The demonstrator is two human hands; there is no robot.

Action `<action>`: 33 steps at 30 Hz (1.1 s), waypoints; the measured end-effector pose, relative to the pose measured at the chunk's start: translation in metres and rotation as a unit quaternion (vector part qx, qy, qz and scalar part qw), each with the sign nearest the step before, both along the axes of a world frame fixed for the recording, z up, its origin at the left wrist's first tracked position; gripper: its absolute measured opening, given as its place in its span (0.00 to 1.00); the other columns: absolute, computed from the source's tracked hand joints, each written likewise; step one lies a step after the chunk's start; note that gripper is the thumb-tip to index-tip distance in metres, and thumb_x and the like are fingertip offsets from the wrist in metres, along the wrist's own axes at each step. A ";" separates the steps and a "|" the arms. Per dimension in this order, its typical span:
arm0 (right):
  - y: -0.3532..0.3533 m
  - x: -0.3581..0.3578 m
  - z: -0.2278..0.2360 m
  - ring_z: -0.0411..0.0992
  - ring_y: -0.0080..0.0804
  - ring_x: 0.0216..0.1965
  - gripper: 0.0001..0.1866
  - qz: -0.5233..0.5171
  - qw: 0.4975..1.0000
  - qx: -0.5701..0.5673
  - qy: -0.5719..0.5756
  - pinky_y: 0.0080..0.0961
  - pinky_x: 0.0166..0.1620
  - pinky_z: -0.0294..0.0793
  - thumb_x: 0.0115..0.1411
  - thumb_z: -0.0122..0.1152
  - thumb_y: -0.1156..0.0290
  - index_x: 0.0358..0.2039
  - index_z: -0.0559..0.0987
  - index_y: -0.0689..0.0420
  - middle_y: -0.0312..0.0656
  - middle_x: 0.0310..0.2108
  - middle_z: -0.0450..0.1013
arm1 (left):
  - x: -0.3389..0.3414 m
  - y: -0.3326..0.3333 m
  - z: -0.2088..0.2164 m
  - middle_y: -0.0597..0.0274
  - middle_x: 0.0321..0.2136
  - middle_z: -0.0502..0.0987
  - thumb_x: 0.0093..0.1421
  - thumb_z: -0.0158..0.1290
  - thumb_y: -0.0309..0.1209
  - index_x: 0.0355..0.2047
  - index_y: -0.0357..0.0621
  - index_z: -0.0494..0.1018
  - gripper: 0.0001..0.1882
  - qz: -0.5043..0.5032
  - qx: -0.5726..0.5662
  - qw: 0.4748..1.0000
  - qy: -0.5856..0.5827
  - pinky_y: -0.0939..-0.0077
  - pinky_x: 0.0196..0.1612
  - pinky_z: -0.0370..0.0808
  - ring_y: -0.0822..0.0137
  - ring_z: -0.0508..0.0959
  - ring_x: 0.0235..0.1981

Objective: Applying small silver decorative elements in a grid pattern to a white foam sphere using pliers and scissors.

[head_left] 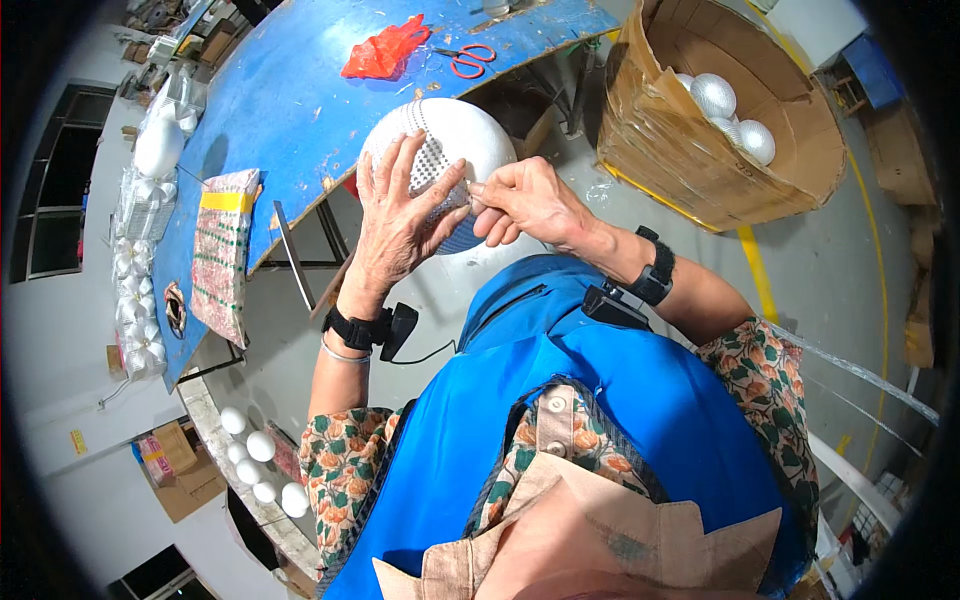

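Observation:
A large white ball (480, 130) sits before me at the table's near edge, with rows of small silvery dots over part of it. My left hand (395, 215) lies on its left side, fingers spread over the dotted area. My right hand (535, 205) is closed in a pinch at the ball's right side, close to the left fingertips. What the pinch holds is too small to make out. The ball's underside is mostly hidden by my hands.
The blue table (290, 110) carries a red plastic bag (385, 50), red-handled scissors (466, 60) and a patterned padded bundle (222, 255). At the right stands a big cardboard box (650, 130) with several silvery balls (713, 95). White balls (260, 446) lie on a ledge at lower left.

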State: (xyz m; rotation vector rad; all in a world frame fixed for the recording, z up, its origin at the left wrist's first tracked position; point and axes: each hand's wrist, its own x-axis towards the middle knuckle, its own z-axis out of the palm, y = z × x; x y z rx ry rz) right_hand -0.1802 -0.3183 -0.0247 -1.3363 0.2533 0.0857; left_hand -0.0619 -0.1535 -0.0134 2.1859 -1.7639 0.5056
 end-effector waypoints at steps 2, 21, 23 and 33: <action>0.002 -0.002 0.001 0.74 0.25 0.20 0.17 -0.002 1.000 0.009 -0.009 0.15 0.22 0.72 0.60 0.52 0.61 0.28 0.75 0.66 0.46 0.21 0.75 | 0.002 0.001 0.003 0.50 0.57 0.57 0.50 0.57 0.44 0.51 0.63 0.69 0.27 -0.002 0.015 1.000 -0.001 0.45 0.59 0.48 0.51 0.57 0.59; 0.013 -0.010 -0.007 0.75 0.23 0.24 0.16 0.018 0.999 0.013 -0.029 0.14 0.26 0.72 0.62 0.48 0.63 0.32 0.76 0.64 0.43 0.25 0.76 | 0.022 0.001 0.012 0.59 0.57 0.62 0.56 0.50 0.38 0.50 0.55 0.71 0.20 -0.015 0.005 1.000 0.016 0.46 0.59 0.45 0.57 0.56 0.61; 0.016 -0.011 -0.013 0.75 0.23 0.25 0.16 0.024 0.999 0.005 -0.040 0.15 0.27 0.72 0.63 0.48 0.63 0.34 0.77 0.64 0.43 0.25 0.76 | 0.028 0.003 0.011 0.62 0.56 0.63 0.58 0.47 0.38 0.52 0.55 0.69 0.20 -0.003 0.028 0.998 0.058 0.46 0.59 0.44 0.61 0.56 0.61; 0.020 -0.007 0.000 0.73 0.22 0.21 0.16 0.057 0.997 -0.010 -0.059 0.15 0.25 0.70 0.62 0.49 0.63 0.31 0.76 0.64 0.42 0.21 0.75 | 0.030 0.001 0.013 0.61 0.56 0.64 0.54 0.48 0.52 0.54 0.55 0.67 0.28 0.000 0.020 0.999 0.033 0.44 0.59 0.42 0.60 0.57 0.61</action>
